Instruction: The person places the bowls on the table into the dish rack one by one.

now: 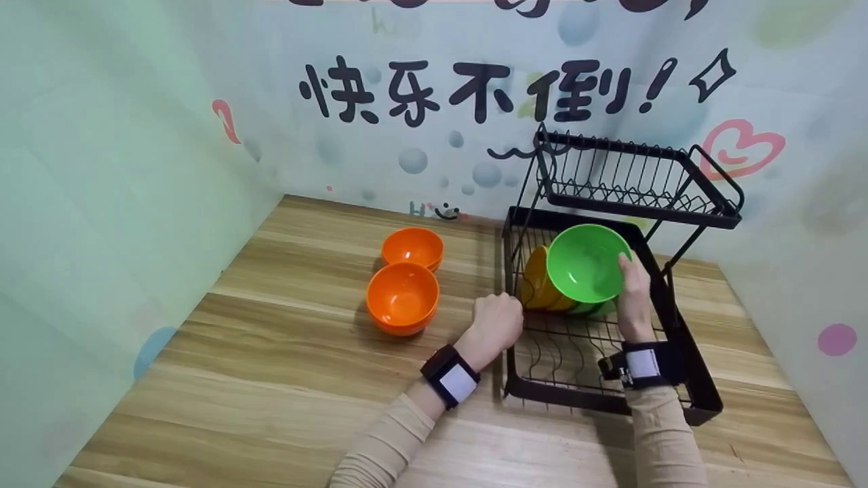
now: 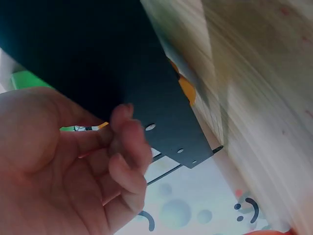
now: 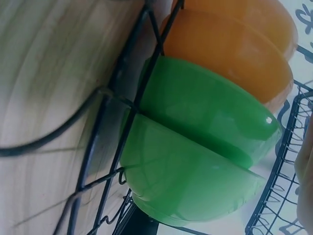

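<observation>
My right hand (image 1: 635,291) holds a bright green bowl (image 1: 588,263) by its right rim, thumb over the inside. This bowl is in the lower tier of a black wire dish rack (image 1: 614,403), its hollow facing the head view. Behind it, yellow bowls (image 1: 536,281) stand on edge in the wires. The right wrist view shows another green bowl (image 3: 210,107) between the held one and the yellow ones. My left hand (image 1: 498,320) grips the rack's left side; in the left wrist view its fingers (image 2: 132,147) curl at the black side panel (image 2: 132,73).
Two stacks of orange bowls, a front one (image 1: 403,298) and a back one (image 1: 413,249), stand left of the rack on the wooden table (image 1: 271,352). The rack's upper tier (image 1: 624,176) overhangs the back. A printed cloth backdrop (image 1: 380,163) encloses the table.
</observation>
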`<state>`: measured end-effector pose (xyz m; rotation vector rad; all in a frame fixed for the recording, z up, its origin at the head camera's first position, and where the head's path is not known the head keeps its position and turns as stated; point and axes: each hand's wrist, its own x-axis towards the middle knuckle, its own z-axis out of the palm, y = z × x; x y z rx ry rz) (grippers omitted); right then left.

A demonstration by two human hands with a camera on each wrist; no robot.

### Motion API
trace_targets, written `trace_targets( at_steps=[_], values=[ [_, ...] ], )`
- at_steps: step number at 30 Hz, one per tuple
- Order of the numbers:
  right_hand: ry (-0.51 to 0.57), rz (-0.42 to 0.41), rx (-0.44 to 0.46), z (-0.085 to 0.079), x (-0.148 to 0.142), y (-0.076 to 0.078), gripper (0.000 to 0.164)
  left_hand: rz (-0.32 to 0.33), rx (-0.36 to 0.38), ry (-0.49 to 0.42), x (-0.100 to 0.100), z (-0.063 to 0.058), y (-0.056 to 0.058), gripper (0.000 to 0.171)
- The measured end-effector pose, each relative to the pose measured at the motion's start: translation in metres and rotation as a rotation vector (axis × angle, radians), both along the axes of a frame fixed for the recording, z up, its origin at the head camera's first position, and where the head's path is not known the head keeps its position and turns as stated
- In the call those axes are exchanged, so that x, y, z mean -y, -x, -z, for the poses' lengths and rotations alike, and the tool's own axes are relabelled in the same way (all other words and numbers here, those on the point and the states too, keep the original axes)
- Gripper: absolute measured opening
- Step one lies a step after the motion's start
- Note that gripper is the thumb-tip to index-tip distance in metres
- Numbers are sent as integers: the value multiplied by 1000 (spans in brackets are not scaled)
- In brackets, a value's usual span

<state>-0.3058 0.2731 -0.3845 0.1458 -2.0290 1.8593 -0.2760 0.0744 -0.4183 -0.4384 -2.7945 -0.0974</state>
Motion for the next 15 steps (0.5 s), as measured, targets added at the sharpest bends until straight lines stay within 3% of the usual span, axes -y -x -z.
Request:
trace_targets(
  at_steps=[5, 11, 15],
  values=[
    [-43, 108, -36, -1, -5, 1, 39, -6, 1, 9, -2, 0, -1, 20],
    [-177, 191, 49, -9, -18, -2, 50, -11, -20, 11, -3, 1, -3, 18],
    [-228, 288, 66, -15, -31, -1, 51, -7, -49, 14, -1, 1, -4, 17]
  ],
)
